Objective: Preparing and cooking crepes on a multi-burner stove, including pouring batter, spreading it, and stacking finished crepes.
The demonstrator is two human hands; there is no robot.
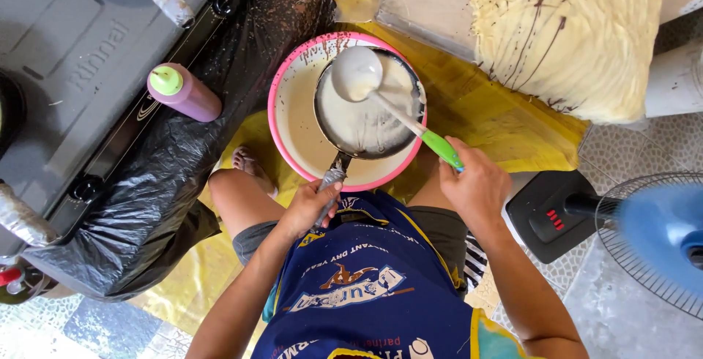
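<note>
- Single view, head-worn: the camera looks almost straight down from above the person, whose apron fills the lower centre of the frame.
- Facing: the person's forward direction runs toward 12 o'clock; the pink basin [287, 121] sits just past centre in that direction.
- Nearness: close range; the left hand [311, 207] and right hand [476, 183] lie near mid-frame, with forearms entering from 6 o'clock.
- Field edges: the stove [80, 59] occupies 10 o'clock, the mound of pale strands [578, 37] 1 o'clock, the blue fan [655, 238] 4 o'clock.
- Shared coverage: one view only; nothing overlaps with another.
</note>
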